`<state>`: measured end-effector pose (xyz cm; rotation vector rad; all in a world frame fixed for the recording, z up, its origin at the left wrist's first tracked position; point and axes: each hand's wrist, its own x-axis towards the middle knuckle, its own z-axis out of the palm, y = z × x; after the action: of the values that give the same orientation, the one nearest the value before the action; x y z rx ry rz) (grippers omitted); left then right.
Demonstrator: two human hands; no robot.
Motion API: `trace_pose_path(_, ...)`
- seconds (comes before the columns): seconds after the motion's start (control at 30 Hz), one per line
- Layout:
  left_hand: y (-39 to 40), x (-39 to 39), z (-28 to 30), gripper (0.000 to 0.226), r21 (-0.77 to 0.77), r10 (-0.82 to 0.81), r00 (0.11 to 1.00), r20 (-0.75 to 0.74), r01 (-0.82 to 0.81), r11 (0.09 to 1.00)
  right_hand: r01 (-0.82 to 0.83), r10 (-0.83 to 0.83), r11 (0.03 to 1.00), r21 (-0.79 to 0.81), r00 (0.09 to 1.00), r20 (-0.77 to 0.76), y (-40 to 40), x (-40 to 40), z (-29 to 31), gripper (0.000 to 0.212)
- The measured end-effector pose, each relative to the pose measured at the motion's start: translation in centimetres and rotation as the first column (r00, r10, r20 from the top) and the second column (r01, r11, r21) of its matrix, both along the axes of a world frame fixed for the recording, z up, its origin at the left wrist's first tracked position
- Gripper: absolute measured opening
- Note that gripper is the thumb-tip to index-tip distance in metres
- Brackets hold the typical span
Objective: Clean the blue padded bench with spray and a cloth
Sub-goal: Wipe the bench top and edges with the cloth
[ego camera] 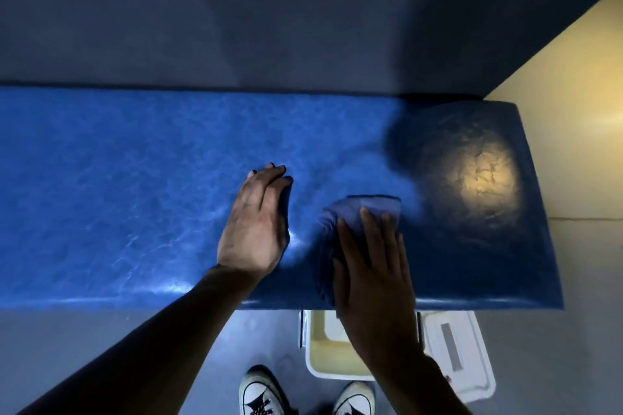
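Dim grey floor [84, 347] below, blue padded table [118, 195] across the view: best to keep right hand [374, 276] flat, fingers straight, pressing the blue cloth [357, 209] near the right end, in overlapping strokes, left hand [256, 226] open alongside, bracing.

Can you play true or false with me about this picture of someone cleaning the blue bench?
1. The right hand presses flat on a cloth. True.
2. The left hand holds a spray bottle. False: it rests flat on the blue padded bench and holds nothing; no spray bottle is in view.
3. The cloth is bright red. False: it is bluish purple.
4. A white bin stands on the floor under the bench's near edge. True.
5. The person wears black and white sneakers. True.
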<state>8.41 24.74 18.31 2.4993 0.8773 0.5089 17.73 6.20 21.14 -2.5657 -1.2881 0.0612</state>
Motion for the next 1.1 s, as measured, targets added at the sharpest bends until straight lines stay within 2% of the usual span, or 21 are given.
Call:
trace_pose_path(0.1, 0.0, 0.1, 0.0, 0.033, -0.022, 0.000, 1.000, 0.023, 0.000, 1.000, 0.040, -0.040, 0.998, -0.057, 0.999, 0.009, -4.7, -1.2, -0.3, 0.053)
trace_pose_path(0.2, -0.2, 0.4, 0.9, 0.034, -0.039, 0.015, 1.000, 0.020, -0.014, 0.999, 0.084, -0.081, 0.994, -0.065, 0.996, 0.043, -6.5, -1.8, -0.7, 0.055)
trace_pose_path(0.3, -2.4, 2.1, 2.3, 0.040, -0.021, -0.036, 0.999, -0.035, 0.036, 0.999, 0.128, -0.127, 0.990, -0.064, 0.992, 0.025, -5.6, -2.2, -0.6, 0.057)
trace_pose_path(0.37, -4.1, 3.4, 2.3, 0.041, 0.013, -0.092, 0.992, -0.090, 0.094, 0.996, 0.167, -0.166, 0.985, -0.040, 0.986, 0.031, -5.2, -2.4, -0.4, 0.052)
trace_pose_path(0.43, -4.7, 4.1, 1.6, 0.044, 0.029, -0.083, 0.987, -0.138, 0.088, 0.996, 0.179, -0.179, 0.984, 0.005, 0.983, 0.030, -4.7, -2.2, -0.4, 0.050)
trace_pose_path(0.5, -4.5, 4.1, 1.0, 0.046, 0.047, -0.071, 0.984, -0.165, 0.079, 0.996, 0.178, -0.179, 0.984, 0.024, 0.983, 0.036, -4.0, -1.5, -0.8, 0.050)
trace_pose_path(0.73, -4.5, 4.4, 0.4, 0.045, 0.100, -0.068, 0.981, -0.182, 0.088, 0.991, 0.115, -0.113, 0.991, -0.074, 0.993, 0.028, 0.2, 4.1, -1.1, 0.051)
trace_pose_path(0.9, -4.6, 4.5, 0.6, 0.046, 0.110, -0.065, 0.977, -0.203, 0.089, 0.990, 0.046, -0.042, 0.997, -0.069, 0.997, 0.057, 5.1, 9.9, -1.1, 0.051)
trace_pose_path(1.0, -4.6, 4.5, 0.6, 0.046, 0.120, -0.065, 0.978, -0.198, 0.090, 0.989, 0.018, -0.017, 1.000, -0.009, 0.997, 0.079, 8.3, 13.0, -1.4, 0.052)
trace_pose_path(1.1, -4.7, 4.5, 0.6, 0.046, 0.133, -0.059, 0.979, -0.194, 0.086, 0.987, -0.009, 0.014, 0.994, -0.109, 0.999, 0.043, 11.8, 16.2, -1.1, 0.061)
